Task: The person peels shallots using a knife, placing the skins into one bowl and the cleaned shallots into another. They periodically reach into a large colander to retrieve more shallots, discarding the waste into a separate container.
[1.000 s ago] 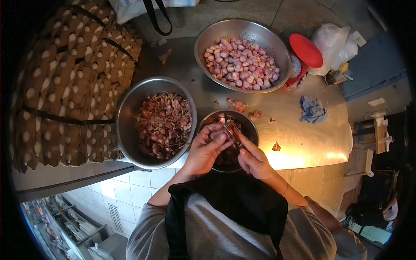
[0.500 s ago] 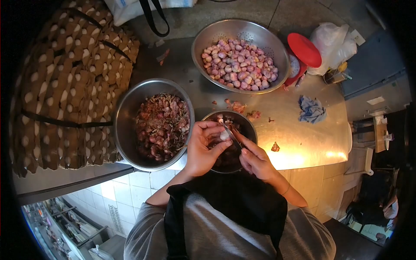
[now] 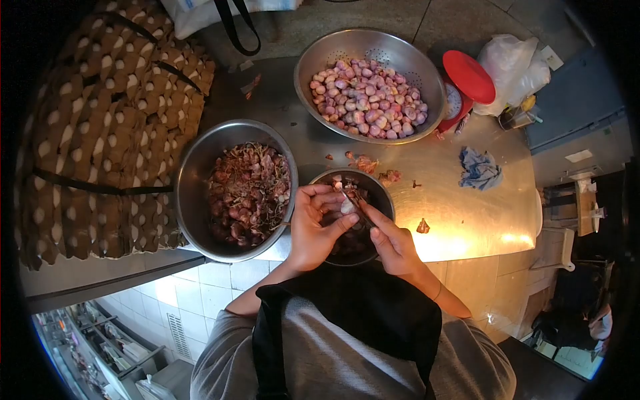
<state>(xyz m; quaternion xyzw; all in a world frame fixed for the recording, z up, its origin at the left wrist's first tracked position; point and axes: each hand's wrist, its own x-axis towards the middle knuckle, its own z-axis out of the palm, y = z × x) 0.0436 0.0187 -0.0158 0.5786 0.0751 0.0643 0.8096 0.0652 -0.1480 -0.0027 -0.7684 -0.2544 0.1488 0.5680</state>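
Note:
A pale, partly peeled shallot (image 3: 347, 207) is pinched in the fingers of my left hand (image 3: 312, 227). My right hand (image 3: 395, 251) grips a small knife (image 3: 357, 212), its blade against or very near the shallot; a strip of skin seems to hang there. Both hands are above a small steel bowl (image 3: 388, 193) with dark skins inside, partly hidden by them. To the left, a larger steel bowl (image 3: 189, 175) holds unpeeled reddish shallots (image 3: 243, 197) with dry roots. Beyond the hands, a steel colander (image 3: 435, 81) carries many peeled pink shallots (image 3: 367, 100).
Stacked egg trays (image 3: 100, 140) tied with black straps fill the left. Right of the colander are a red scale (image 3: 469, 77) and a white plastic bag (image 3: 510, 67). A blue cloth (image 3: 480, 168) and scraps of skin (image 3: 363, 163) lie on the steel table (image 3: 467, 227).
My right hand has turned slightly and shifted a little up and left, the knife moving closer along the shallot. My left hand has hardly moved.

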